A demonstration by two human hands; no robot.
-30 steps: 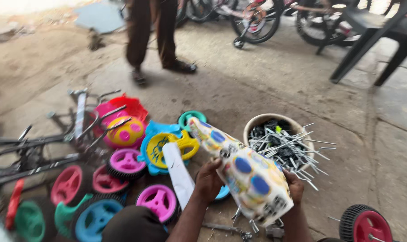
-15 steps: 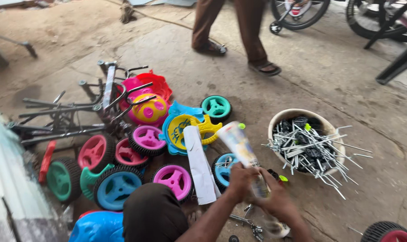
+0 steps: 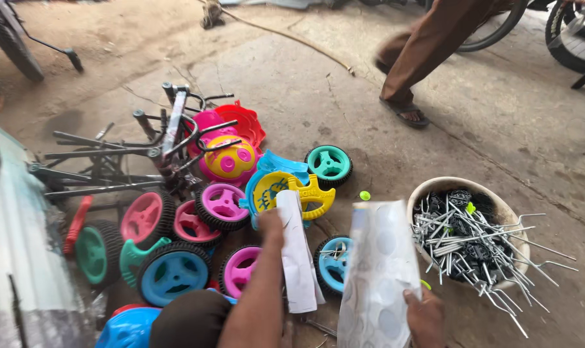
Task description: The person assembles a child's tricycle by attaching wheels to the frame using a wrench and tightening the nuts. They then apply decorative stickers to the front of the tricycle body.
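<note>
We are gripping a clear plastic wrapper (image 3: 377, 277) in our right hand (image 3: 424, 316), left hand (image 3: 271, 222) pinching a white paper strip (image 3: 297, 258); both seem light and flimsy, best taken at edges

pink wheels (image 3: 222, 205), teal wheel (image 3: 329, 165), white strip (image 3: 297, 254)

We stretch our left forearm forward, bare, the left hand (image 3: 271, 221) at its far end with fingers curled closed. Our right hand (image 3: 425, 316) sits low and nearer, fingers clenched in a grip.
</note>
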